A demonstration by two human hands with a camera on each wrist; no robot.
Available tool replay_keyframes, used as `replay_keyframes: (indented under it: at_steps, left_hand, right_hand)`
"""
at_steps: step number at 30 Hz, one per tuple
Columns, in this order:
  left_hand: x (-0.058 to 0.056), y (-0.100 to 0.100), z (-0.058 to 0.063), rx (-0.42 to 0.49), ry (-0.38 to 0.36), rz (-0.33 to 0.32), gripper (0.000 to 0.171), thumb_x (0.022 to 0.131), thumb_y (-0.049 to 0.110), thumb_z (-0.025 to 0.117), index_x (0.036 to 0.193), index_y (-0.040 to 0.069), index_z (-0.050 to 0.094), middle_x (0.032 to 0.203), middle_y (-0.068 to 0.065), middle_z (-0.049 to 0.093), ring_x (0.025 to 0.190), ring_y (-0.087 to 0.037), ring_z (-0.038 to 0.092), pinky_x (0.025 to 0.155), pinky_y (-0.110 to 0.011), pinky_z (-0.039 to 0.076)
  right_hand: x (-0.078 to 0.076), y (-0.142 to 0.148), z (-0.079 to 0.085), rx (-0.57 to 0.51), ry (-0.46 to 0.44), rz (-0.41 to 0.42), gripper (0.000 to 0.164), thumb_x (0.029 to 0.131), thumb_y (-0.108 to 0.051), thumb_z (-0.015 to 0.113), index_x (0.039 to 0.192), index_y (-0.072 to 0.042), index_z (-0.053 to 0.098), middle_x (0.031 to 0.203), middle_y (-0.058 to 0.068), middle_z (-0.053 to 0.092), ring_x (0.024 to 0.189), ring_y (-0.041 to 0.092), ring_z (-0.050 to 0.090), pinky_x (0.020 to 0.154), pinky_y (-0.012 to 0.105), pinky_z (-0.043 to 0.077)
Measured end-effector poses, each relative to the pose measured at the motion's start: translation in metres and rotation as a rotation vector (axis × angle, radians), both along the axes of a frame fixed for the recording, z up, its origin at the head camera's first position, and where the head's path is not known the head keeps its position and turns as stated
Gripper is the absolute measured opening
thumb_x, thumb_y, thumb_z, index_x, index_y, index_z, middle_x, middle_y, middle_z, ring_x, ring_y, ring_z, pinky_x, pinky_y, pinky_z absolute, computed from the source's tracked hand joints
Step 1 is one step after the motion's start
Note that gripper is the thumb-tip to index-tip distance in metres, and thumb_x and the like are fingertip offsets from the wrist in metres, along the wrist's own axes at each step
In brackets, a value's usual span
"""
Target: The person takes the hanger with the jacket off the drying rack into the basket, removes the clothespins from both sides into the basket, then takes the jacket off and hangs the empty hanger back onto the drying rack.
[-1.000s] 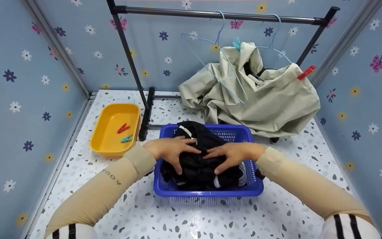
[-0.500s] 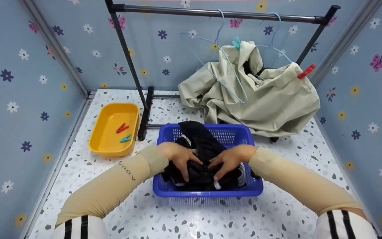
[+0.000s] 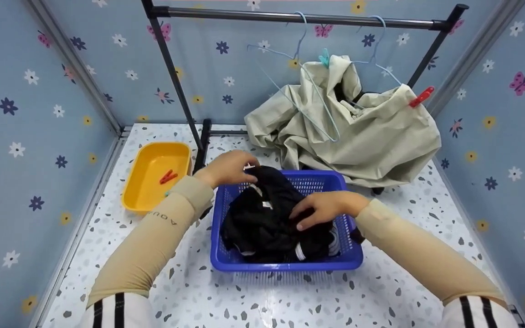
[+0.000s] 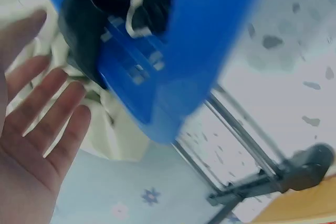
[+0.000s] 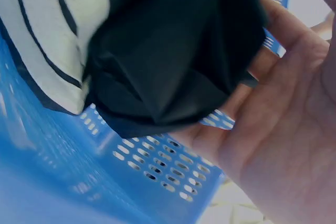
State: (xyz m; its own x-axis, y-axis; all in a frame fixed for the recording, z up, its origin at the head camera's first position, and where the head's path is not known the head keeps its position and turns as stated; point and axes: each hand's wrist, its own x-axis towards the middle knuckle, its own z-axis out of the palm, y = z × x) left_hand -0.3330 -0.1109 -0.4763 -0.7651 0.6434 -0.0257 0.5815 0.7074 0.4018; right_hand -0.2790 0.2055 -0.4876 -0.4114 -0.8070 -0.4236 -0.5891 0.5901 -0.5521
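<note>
Here, black garment (image 3: 262, 230) against right hand (image 3: 325, 208), inside blue basket (image 3: 285, 267).

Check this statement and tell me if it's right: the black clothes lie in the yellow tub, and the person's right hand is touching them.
Wrong on the container: the head view shows the black clothes in the blue basket. The rest stands: the right hand is touching them.

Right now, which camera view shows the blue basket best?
The head view, because most of the blue basket shows there. The left wrist view shows mainly one corner; the right wrist view, perforated parts partly behind black cloth.
</note>
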Motion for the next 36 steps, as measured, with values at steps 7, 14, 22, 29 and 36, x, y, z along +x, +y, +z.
replay_keyframes:
  at_steps: [7, 14, 22, 29, 36]
  left_hand:
    - [-0.016, 0.005, -0.006, -0.146, -0.001, 0.061, 0.030, 0.103, 0.027, 0.073, 0.121, 0.003, 0.078, 0.118, -0.018, 0.078, 0.110, -0.036, 0.073, 0.100, -0.056, 0.057]
    - [-0.019, 0.012, -0.007, -0.051, 0.047, 0.086, 0.034, 0.102, 0.017, 0.069, 0.070, 0.011, 0.060, 0.071, -0.003, 0.055, 0.071, -0.024, 0.051, 0.076, -0.051, 0.051]
    - [-0.012, 0.024, 0.016, 0.280, 0.013, 0.165, 0.024, 0.115, 0.021, 0.052, 0.096, 0.007, 0.058, 0.082, -0.006, 0.053, 0.078, -0.027, 0.053, 0.082, -0.044, 0.045]
    - [0.016, 0.034, 0.042, 0.379, -0.012, -0.008, 0.019, 0.110, 0.018, 0.060, 0.102, 0.003, 0.068, 0.104, -0.012, 0.071, 0.098, -0.029, 0.066, 0.096, -0.043, 0.052]
    - [0.052, 0.041, 0.031, 0.130, -0.128, -0.266, 0.018, 0.105, 0.021, 0.068, 0.095, 0.006, 0.071, 0.152, -0.017, 0.065, 0.144, -0.037, 0.060, 0.127, -0.050, 0.041]
  right_hand:
    - [0.001, 0.016, 0.009, -0.120, 0.073, -0.036, 0.044, 0.103, -0.032, 0.073, 0.138, -0.006, 0.074, 0.138, 0.013, 0.075, 0.132, 0.033, 0.067, 0.117, 0.053, 0.050]
    - [0.001, 0.030, 0.010, -0.148, 0.146, -0.060, 0.042, 0.104, -0.033, 0.072, 0.135, -0.005, 0.075, 0.137, 0.013, 0.075, 0.131, 0.034, 0.069, 0.113, 0.055, 0.053]
    - [0.000, 0.039, 0.013, -0.212, 0.207, -0.117, 0.039, 0.106, -0.030, 0.071, 0.134, -0.004, 0.075, 0.136, 0.014, 0.076, 0.130, 0.036, 0.069, 0.112, 0.056, 0.053]
    - [0.000, 0.037, 0.018, -0.407, 0.330, -0.243, 0.035, 0.100, -0.019, 0.078, 0.128, 0.002, 0.075, 0.126, 0.019, 0.078, 0.120, 0.038, 0.072, 0.107, 0.057, 0.055]
    - [0.003, 0.034, 0.016, -0.432, 0.291, -0.177, 0.050, 0.096, -0.021, 0.083, 0.141, -0.003, 0.070, 0.142, 0.017, 0.071, 0.136, 0.038, 0.065, 0.119, 0.056, 0.047]
